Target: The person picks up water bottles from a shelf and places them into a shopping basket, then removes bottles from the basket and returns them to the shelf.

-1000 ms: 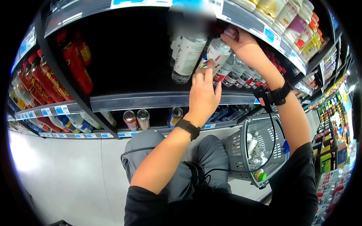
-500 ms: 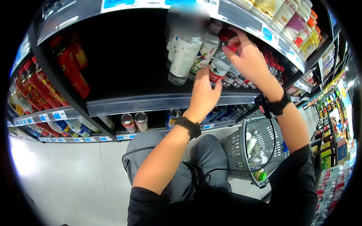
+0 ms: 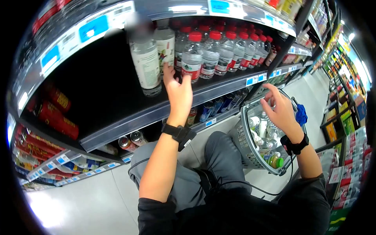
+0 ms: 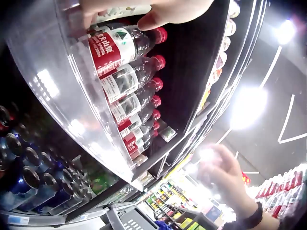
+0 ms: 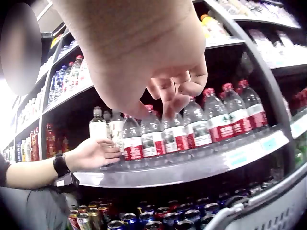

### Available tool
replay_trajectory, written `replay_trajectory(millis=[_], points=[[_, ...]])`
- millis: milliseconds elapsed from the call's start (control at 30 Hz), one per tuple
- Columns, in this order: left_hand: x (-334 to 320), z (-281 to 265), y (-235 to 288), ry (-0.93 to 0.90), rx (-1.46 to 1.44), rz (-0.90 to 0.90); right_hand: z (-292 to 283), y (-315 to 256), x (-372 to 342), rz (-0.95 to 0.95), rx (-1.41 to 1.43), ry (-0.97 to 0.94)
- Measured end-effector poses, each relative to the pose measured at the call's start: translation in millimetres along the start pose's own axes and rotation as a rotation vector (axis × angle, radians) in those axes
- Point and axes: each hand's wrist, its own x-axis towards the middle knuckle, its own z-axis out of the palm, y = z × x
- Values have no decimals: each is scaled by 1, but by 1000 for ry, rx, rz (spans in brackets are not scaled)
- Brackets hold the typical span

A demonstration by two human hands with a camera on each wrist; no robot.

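Observation:
My left hand (image 3: 179, 94) reaches to the shelf front, fingers extended beside a clear bottle with a patterned white label (image 3: 165, 47). Another white-labelled bottle (image 3: 147, 68) stands to its left, its top blurred. On the other side is a red-capped water bottle (image 3: 192, 58), first in a row of similar ones; its red and white label (image 4: 115, 48) shows in the left wrist view. My right hand (image 3: 280, 109) hovers over the grey basket (image 3: 244, 147), fingers loosely bent with nothing in them. Several bottles lie in the basket, one with a green cap (image 3: 278, 162).
Cans (image 3: 137, 137) stand on the lower shelf behind the shelf edge (image 3: 117, 135). Red bottles (image 3: 58, 117) are at the far left. A black cable (image 3: 250, 188) runs across my lap to the right wrist. Packed bottles (image 3: 350, 172) stand at the right.
My right hand has left the bottle caps and moved down and right to above the basket. The left hand stays at the bottle fronts. The head view has turned right.

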Motion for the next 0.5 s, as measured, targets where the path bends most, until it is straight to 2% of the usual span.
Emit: replay_trajectory(millis=[133, 233, 267, 367, 400, 500], points=[[7, -1, 3, -26, -98, -82, -5, 37, -40, 138, -103, -83], [10, -1, -1, -48, -167, -76, 0, 69, -70, 324, -214, -329], [11, -1, -5, -55, -164, -80, 3, 82, -82, 332, -212, -328], [16, 0, -11, -65, -166, -79, 8, 114, -111, 402, -289, -625], [17, 1, -10, -72, -163, -84, 8, 120, -118, 410, -285, -628], [19, -1, -6, -155, -95, -65, 13, 138, -136, 459, -271, -988]])
